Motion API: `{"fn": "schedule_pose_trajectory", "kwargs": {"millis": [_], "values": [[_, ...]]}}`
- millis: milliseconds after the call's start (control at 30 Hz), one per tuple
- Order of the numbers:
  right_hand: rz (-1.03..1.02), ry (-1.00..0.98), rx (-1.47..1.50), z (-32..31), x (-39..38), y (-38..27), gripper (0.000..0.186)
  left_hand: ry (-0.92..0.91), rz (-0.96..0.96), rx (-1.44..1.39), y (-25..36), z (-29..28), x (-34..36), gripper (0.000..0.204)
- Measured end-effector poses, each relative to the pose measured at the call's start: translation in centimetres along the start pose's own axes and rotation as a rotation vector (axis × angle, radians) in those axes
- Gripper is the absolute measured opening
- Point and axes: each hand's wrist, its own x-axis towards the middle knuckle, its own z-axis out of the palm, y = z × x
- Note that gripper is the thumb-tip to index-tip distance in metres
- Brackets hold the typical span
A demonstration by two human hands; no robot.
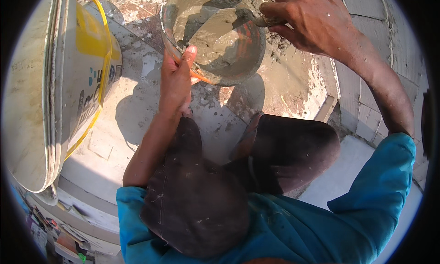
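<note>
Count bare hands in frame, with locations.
2. The left hand grips the mortar tub at its near-left rim; the right hand is by its right rim. Some left fingers are hidden behind the tub; no other hand shows.

Teal shirt, 2 wrinkled elbow-length sleeves; dark brown trousers speckled with pale flecks.

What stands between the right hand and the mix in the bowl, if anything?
The bowl's right rim lies between the right hand and the grey mix; a dark, unclear item shows at the fingertips. Height over the rim can't be judged. The left hand holds the near-left side.
</note>
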Motion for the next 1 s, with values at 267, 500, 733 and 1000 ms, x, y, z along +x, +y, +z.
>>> {"fn": "schedule_pose_trajectory", "kwargs": {"millis": [267,500,733,1000], "values": [[0.416,-0.252,0.15,8.4,-4.9,6.0,0.047,-0.088,-0.052,-0.09,1.4,0.7,-0.4,0.061],[0.837,-0.249,0.647,8.8,-10.9,-2.0,0.059,0.008,0.018,-0.132,-0.3,0.7,-0.7,0.048],[1.494,-0.344,1.837,7.8,-11.6,-5.2,0.051,0.063,0.019,-0.125,-2.1,1.8,-2.6,0.053],[1.175,-0.417,1.635,7.9,-9.9,-6.0,0.046,-0.003,0.084,0.016,-2.4,2.8,-2.8,0.058]]}}
